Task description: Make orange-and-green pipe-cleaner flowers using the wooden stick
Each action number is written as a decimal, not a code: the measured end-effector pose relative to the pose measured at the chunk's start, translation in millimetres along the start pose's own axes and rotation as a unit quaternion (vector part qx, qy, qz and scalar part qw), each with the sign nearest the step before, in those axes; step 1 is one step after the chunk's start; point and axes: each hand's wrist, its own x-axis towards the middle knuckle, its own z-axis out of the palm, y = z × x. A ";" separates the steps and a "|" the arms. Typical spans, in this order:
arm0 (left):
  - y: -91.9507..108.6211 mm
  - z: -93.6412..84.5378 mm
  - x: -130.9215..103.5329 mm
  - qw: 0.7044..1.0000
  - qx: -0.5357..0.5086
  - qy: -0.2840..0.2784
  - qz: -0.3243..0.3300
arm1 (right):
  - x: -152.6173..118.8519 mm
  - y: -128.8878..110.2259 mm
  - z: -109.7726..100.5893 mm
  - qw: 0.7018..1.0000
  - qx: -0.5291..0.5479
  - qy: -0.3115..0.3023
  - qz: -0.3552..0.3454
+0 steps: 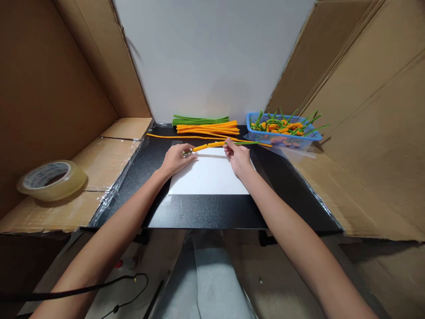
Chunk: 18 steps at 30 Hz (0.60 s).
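Note:
Above the far part of a white sheet [212,177], both hands hold one thin piece made of coiled orange pipe cleaner [208,145] and a green stem [249,143]. My left hand [178,158] is closed on its left end, where a bit of green shows at the fingertips. My right hand [237,156] pinches it at the right end of the orange coils, and the green stem sticks out to the right. The coiled part runs nearly level between the hands, with a small gap near its middle. Some fingertips are partly hidden.
Behind the hands lie a green bundle [200,120], an orange bundle [207,128] and a loose orange strand [172,136]. A blue basket [284,138] at the back right holds orange and green pieces. Clear tape [53,179] sits on cardboard at left. Cardboard walls flank the black table [206,212].

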 end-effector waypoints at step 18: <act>31.5 23.6 1.3 0.841 -0.478 0.095 -0.235 | -4.9 18.2 0.3 0.933 -0.325 -0.046 -0.148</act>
